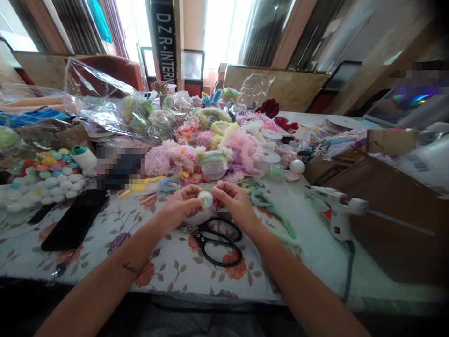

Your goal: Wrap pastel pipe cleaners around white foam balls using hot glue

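Note:
Between my fingers is a small round piece (206, 200), whitish to pale green, too small to make out fully. My left hand (184, 204) pinches it from the left. On its other side my right hand (234, 202) is closed, its thumb and fingertips meeting at the piece's edge. Black-handled scissors (221, 255) lie on the flowered cloth just below my hands. Pale blue and green fuzzy strips (277, 213) lie to the right of my right hand. A yellow fuzzy strip (142, 186) lies beyond my left wrist.
A heap of pastel yarn and trims (206, 145) spreads across the back. To the left are a black phone (75, 220) and a bag of pompoms (49, 182). On the right, a glue gun (333, 213) with its cable stands by a cardboard box (393, 220).

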The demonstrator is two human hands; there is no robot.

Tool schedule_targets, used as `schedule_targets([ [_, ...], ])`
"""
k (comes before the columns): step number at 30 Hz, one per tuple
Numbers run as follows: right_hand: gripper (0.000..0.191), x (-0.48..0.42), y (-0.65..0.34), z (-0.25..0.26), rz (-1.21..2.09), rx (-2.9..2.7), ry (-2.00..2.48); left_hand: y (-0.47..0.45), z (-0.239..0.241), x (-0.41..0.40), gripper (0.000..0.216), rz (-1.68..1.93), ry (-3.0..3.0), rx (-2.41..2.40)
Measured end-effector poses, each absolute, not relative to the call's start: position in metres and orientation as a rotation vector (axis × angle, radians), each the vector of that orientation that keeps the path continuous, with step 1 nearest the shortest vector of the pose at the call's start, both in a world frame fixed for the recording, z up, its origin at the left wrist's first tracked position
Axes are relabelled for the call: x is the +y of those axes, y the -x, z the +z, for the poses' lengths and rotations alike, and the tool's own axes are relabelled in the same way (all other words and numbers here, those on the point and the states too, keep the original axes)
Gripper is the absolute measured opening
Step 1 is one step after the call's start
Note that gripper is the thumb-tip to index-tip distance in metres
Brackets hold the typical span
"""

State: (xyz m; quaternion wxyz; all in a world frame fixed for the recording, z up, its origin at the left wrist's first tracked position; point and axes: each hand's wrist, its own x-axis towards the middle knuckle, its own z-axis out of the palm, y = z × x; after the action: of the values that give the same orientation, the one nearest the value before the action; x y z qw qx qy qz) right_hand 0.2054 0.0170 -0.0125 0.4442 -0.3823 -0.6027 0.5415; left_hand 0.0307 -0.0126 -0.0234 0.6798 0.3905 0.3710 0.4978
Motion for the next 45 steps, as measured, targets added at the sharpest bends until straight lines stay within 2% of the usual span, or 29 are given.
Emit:
schedule_targets([
  [17, 0.022, -0.002, -0.217, -0.013, 1.310, -1.566, 0.901, -0.034, -0.017, -0.019, 0.026, 1.066, -1.078, 0.889],
  [30, 0.024, -0.002, -0.215, -0.015, 1.305, -1.607, 0.915, -0.032, -0.018, -0.018, 0.028, 1.061, -1.167, 1.007],
  [39, 0.026, -0.003, -0.213, -0.016, 1.286, -1.615, 0.975, -0.030, -0.020, -0.017, 0.025, 1.074, -1.179, 1.018],
  [45, 0.022, -0.004, -0.212, -0.018, 1.247, -1.635, 0.957, -0.031, -0.020, -0.017, 0.019, 1.087, -1.200, 1.029],
])
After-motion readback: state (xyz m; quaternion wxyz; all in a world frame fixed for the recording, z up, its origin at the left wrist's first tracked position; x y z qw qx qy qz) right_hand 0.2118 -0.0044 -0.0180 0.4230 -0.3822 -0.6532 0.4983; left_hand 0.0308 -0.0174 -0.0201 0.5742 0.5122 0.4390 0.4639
